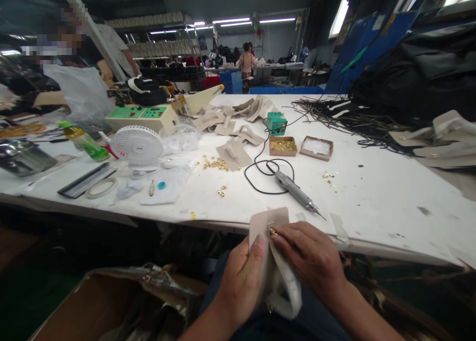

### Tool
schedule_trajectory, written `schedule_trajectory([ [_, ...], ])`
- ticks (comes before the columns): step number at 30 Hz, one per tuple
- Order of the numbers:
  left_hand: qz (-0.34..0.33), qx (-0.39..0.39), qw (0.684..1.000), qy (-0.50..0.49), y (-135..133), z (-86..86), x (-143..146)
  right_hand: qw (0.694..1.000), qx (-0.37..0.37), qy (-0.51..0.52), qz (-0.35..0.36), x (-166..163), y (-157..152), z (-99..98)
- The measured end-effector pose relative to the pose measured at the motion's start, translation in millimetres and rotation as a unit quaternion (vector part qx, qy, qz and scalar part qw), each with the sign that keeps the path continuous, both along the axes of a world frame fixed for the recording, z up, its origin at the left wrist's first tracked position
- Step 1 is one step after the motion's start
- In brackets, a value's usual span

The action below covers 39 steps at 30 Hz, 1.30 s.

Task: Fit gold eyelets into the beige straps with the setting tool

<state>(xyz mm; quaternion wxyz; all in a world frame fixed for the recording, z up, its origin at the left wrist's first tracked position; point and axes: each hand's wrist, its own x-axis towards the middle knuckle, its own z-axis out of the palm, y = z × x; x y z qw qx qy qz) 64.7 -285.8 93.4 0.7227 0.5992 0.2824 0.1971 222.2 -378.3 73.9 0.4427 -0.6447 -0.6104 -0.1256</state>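
My left hand (241,274) is closed round the edge of a beige fabric panel (268,218), thumb on its face. A strap loop (295,294) wrapped in pale film hangs from the panel. At the strap's upper end, my right hand (312,254) pinches a small gold metal fitting (273,231) against the panel; its exact kind is too small to tell. Just beyond, on the table, lies a grey electric screwdriver (295,188), its bit pointing toward my right hand. Loose gold fittings (215,164) are scattered farther left.
On the white table (357,202) stand a box of gold pieces (282,146), a shallow cardboard box (317,147), a green power box (277,123) and a white fan (137,147). Black cord (250,182) loops beside the screwdriver. An open carton (82,306) sits below, left. People work farther back.
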Motion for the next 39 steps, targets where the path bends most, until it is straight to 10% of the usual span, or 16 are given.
schedule_trajectory([
  [15,-0.056,-0.102,0.993,-0.018,20,-5.3,1,0.98,-0.049,-0.12,0.15,30,4,11.6],
  [26,0.003,-0.195,0.977,-0.085,23,-10.0,13,0.995,-0.012,0.099,-0.022,17,-7,-0.7],
  [29,0.02,-0.235,0.967,-0.094,23,-2.4,19,0.951,-0.089,0.284,-0.082,18,-8,2.4],
  [34,0.019,-0.256,0.962,-0.096,18,-0.6,22,0.783,-0.196,0.59,-0.006,17,-5,8.3],
  [39,-0.04,-0.23,0.971,-0.058,9,-22.6,8,0.786,-0.119,0.606,-0.031,24,4,13.3],
])
